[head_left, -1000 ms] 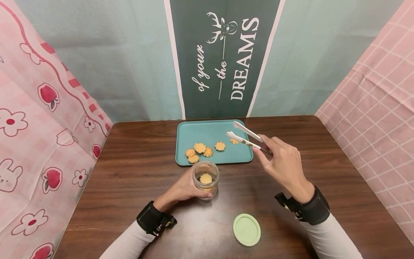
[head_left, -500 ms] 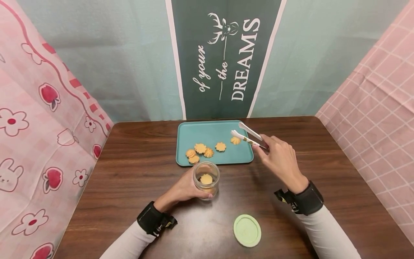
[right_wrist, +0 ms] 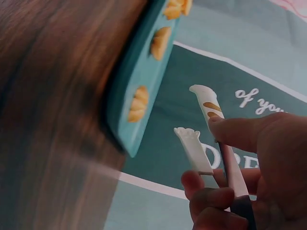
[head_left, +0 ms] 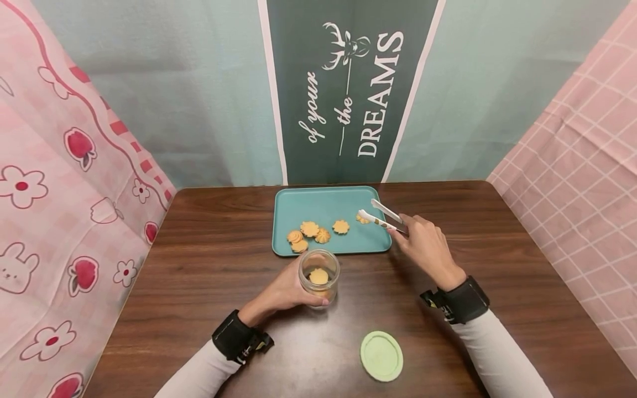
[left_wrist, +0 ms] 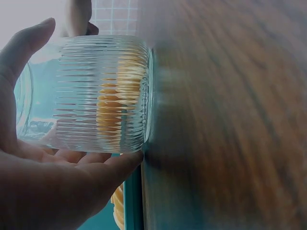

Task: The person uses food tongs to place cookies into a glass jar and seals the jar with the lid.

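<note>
My left hand (head_left: 286, 288) grips a ribbed glass jar (left_wrist: 100, 93) that stands without a lid on the table. Cookies (head_left: 318, 276) lie at the bottom of the jar. In my right hand (head_left: 427, 247) I hold a pair of tongs (right_wrist: 225, 153) with white paw-shaped tips, spread apart. In the head view the tips overlap the rightmost cookie (head_left: 361, 218) on the teal tray (head_left: 318, 202); the right wrist view shows a gap between the tips and that cookie (right_wrist: 138, 104). Several more flower-shaped cookies (head_left: 309, 229) sit toward the tray's left front.
A round light-green lid (head_left: 381, 356) lies on the dark wooden table (head_left: 209, 265), nearer to me and right of the jar. A printed cloth (head_left: 343, 110) hangs behind the tray, and pink cloths stand at the left (head_left: 45, 221) and right (head_left: 572, 166).
My right hand has moved slightly left and lower, bringing the tong tips down toward the rightmost cookie. The left hand and jar stay in place.
</note>
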### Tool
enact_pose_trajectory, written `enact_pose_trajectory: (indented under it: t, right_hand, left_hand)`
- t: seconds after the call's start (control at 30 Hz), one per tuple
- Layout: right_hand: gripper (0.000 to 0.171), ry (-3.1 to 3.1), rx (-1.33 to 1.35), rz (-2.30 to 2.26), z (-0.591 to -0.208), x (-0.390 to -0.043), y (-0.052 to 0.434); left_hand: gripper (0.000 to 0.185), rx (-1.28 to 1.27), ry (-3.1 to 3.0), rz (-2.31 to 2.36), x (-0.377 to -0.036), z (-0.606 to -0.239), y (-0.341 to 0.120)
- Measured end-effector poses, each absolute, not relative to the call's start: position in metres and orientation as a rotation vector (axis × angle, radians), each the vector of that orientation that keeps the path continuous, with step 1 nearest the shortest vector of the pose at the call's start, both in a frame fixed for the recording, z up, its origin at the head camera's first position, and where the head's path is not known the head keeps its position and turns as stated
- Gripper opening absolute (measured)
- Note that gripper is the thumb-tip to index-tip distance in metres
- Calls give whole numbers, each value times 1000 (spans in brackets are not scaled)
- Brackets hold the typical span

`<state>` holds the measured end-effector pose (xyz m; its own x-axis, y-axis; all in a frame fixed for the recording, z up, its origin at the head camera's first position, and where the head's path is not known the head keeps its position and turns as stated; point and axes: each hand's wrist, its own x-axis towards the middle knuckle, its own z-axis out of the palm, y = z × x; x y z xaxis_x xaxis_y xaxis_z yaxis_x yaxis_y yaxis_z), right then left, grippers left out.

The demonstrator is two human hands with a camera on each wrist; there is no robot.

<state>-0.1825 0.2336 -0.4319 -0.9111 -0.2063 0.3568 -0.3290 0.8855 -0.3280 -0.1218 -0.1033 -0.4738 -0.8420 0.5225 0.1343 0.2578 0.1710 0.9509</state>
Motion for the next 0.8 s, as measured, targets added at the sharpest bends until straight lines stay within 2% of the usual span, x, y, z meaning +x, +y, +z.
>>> enact_pose_trajectory:
  t: [0.8]
  right_hand:
    - [45,-2855,409,526,-461,-194,232]
  left_hand:
    - [82,730,2257,1701,-122,-476,-104]
